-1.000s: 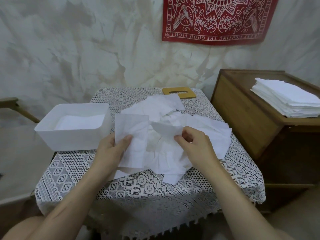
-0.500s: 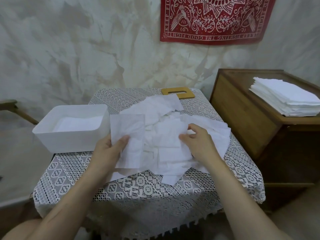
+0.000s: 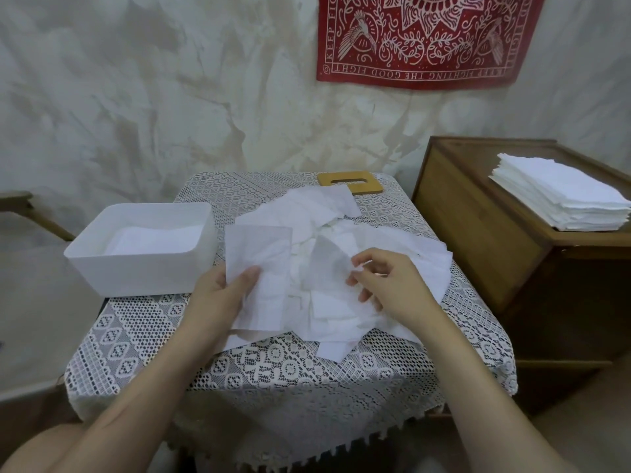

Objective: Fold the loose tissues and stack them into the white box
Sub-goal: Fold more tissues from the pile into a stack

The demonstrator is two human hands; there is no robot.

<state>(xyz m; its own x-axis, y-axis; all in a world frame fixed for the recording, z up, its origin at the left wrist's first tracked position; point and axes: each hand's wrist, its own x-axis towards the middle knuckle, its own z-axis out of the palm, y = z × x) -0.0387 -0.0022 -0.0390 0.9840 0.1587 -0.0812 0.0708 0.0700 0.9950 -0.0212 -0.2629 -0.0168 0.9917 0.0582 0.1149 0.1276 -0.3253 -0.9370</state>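
Observation:
A heap of loose white tissues [image 3: 345, 230] covers the middle of the lace-covered table [image 3: 273, 367]. My left hand [image 3: 222, 295] holds a flat white tissue [image 3: 257, 264] upright by its left edge, thumb on the front. My right hand [image 3: 386, 285] pinches a thin tissue [image 3: 329, 257] lifted from the heap, between thumb and fingertips. The white box [image 3: 140, 268] stands at the table's left edge, just left of my left hand, with folded tissues [image 3: 153, 238] lying flat inside.
A wooden lid with a slot [image 3: 350, 182] lies at the table's far edge. A wooden cabinet [image 3: 478, 233] at the right carries a tall stack of folded tissues [image 3: 560, 196]. A plastered wall with a red cloth [image 3: 423, 39] is behind.
My right hand first pressed down on the heap, then pinched a thin tissue and lifted it. My left hand kept hold of its tissue and stayed in place.

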